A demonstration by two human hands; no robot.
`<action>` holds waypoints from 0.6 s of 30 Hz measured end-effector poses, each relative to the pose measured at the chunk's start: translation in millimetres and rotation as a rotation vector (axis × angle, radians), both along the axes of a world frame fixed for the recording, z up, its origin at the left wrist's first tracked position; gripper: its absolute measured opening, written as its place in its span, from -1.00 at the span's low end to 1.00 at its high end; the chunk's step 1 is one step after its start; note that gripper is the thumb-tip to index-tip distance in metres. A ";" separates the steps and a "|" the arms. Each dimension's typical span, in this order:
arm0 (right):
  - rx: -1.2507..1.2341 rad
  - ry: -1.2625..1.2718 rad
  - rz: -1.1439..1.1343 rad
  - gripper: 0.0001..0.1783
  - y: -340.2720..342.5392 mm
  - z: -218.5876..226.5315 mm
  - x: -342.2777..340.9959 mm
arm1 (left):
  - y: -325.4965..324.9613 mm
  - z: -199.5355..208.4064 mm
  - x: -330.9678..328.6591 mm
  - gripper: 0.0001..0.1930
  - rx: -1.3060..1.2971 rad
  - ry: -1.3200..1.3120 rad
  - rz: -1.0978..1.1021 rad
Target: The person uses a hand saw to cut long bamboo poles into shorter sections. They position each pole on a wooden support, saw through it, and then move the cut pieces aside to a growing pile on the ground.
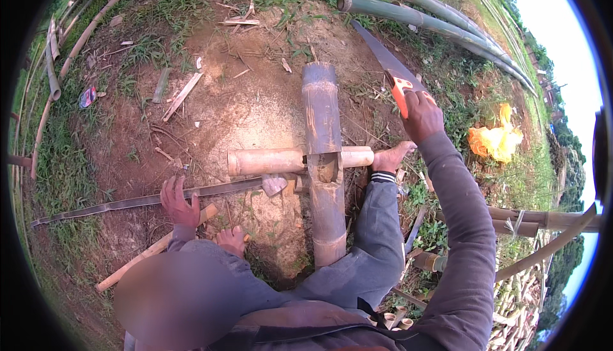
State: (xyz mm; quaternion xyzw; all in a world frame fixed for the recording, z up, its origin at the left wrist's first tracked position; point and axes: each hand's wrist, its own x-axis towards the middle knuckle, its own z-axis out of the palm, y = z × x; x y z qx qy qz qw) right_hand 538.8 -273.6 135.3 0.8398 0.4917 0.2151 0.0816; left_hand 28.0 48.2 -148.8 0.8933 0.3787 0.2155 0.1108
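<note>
My right hand [421, 116] is closed around the orange handle of a handsaw [391, 63], held up to the right with its blade slanting away to the far left. My left hand [180, 201] has its fingers stretched out over a long, dark bamboo strip [124, 205]; whether it touches the strip I cannot tell. Between my legs lies a thick, dark bamboo pole [322, 111] with a notch [327, 169] cut into its upper side. It rests across a shorter, pale bamboo piece [265, 161]. The saw blade is apart from the pole.
A stone [274, 185] sits by the strip's end. Long green bamboo poles [421, 17] lie at the far right, above a yellow plastic bag [497, 137]. My bare right foot [391, 157] is against the pale bamboo's end. A pale stick [147, 252] lies near my left foot [231, 241].
</note>
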 end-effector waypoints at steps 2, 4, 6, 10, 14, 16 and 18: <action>0.042 -0.008 0.091 -0.75 -2.9 1.0 -1.6 | -7.6 5.0 24.0 -0.28 -0.034 -0.024 -0.035; 0.091 -0.046 0.228 -0.75 21.9 -1.8 -4.8 | -14.2 12.5 44.0 -0.29 -0.059 -0.058 -0.076; 0.079 -0.058 0.267 -0.75 60.9 -4.7 -3.2 | -20.8 19.0 57.0 -0.30 -0.082 -0.106 -0.113; 0.069 -0.045 0.350 -0.84 146.8 -16.8 8.5 | -22.8 20.5 51.8 -0.31 -0.064 -0.101 -0.096; 0.003 -0.017 0.302 -0.90 219.9 -34.1 35.9 | -10.9 10.4 17.5 -0.32 -0.054 -0.038 -0.023; -0.043 0.081 0.064 -0.88 244.8 -30.3 55.4 | -2.2 9.4 7.0 -0.32 -0.049 -0.028 0.010; -0.097 0.173 -0.190 -0.85 248.8 -21.8 73.4 | 6.6 9.6 3.5 -0.32 -0.060 -0.027 0.045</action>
